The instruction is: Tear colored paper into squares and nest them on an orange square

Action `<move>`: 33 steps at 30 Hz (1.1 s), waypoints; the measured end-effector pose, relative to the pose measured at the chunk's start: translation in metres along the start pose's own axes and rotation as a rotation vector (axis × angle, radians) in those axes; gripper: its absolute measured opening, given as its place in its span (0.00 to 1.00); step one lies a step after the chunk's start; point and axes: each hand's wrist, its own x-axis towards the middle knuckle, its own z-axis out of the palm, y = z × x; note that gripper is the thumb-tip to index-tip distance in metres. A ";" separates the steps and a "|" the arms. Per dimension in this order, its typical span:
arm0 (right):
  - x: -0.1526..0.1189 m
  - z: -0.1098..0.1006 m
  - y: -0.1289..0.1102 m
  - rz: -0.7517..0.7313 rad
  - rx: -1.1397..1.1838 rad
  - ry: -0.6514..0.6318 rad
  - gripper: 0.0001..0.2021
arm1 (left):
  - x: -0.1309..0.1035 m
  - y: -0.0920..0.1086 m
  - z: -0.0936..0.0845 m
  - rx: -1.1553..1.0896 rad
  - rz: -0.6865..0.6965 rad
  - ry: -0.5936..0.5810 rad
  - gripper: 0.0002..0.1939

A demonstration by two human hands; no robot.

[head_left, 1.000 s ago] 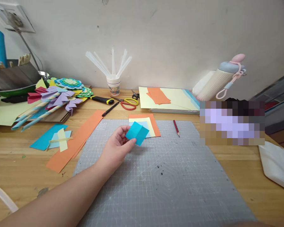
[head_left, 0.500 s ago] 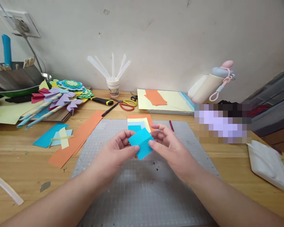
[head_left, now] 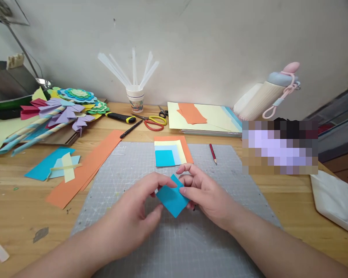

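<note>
A small blue paper square [head_left: 173,200] is held up, corner down, above the grey cutting mat [head_left: 174,247]. My right hand [head_left: 204,195] pinches its right corner, thumb in front and fingers behind. My left hand [head_left: 140,210] is at its left side, index finger laid over the upper part and other fingers partly hidden behind. The left thumb stands apart from the paper. Just beyond lies a stack of paper squares in graded sizes: orange [head_left: 188,150], pale yellow [head_left: 181,148], light blue [head_left: 176,154] and bright blue [head_left: 164,158].
A red pencil [head_left: 213,154] lies right of the stack. Orange strips [head_left: 88,170] and blue paper [head_left: 50,164] are at left. Behind are a black pen [head_left: 131,129], a utility knife [head_left: 121,117], scissors [head_left: 155,122], a paper cup [head_left: 135,99], paper sheets [head_left: 211,119] and a bottle [head_left: 259,96].
The blue square has come lower and nearer me, uncovering the stack. My left thumb has left its front, and my left index finger now lies over it. The view has shifted slightly.
</note>
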 end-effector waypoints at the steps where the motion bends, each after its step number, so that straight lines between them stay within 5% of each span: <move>1: 0.000 0.001 0.002 -0.016 0.001 0.033 0.14 | 0.001 0.000 0.001 -0.040 -0.039 0.024 0.18; 5: -0.002 0.009 0.010 -0.045 0.004 0.187 0.15 | 0.008 -0.004 0.006 -0.374 -0.257 0.131 0.12; 8: -0.005 0.013 0.013 0.013 0.017 0.086 0.15 | 0.013 -0.006 0.007 -0.541 -0.338 0.121 0.12; 17: -0.007 0.012 0.014 0.027 0.037 -0.046 0.12 | 0.013 0.001 0.004 -0.727 -0.451 -0.127 0.18; 22: -0.005 0.014 0.014 -0.077 0.014 0.063 0.11 | 0.016 -0.005 0.002 -0.577 -0.392 0.074 0.20; 27: -0.003 0.010 0.012 -0.100 -0.040 0.158 0.12 | 0.014 -0.008 0.003 -0.398 -0.361 0.107 0.22; 30: -0.003 0.007 0.013 -0.074 -0.057 0.221 0.14 | 0.008 -0.006 0.005 0.035 -0.148 0.199 0.21; 33: -0.002 0.006 0.015 -0.037 -0.021 0.218 0.15 | 0.003 -0.003 0.005 0.516 0.185 0.138 0.15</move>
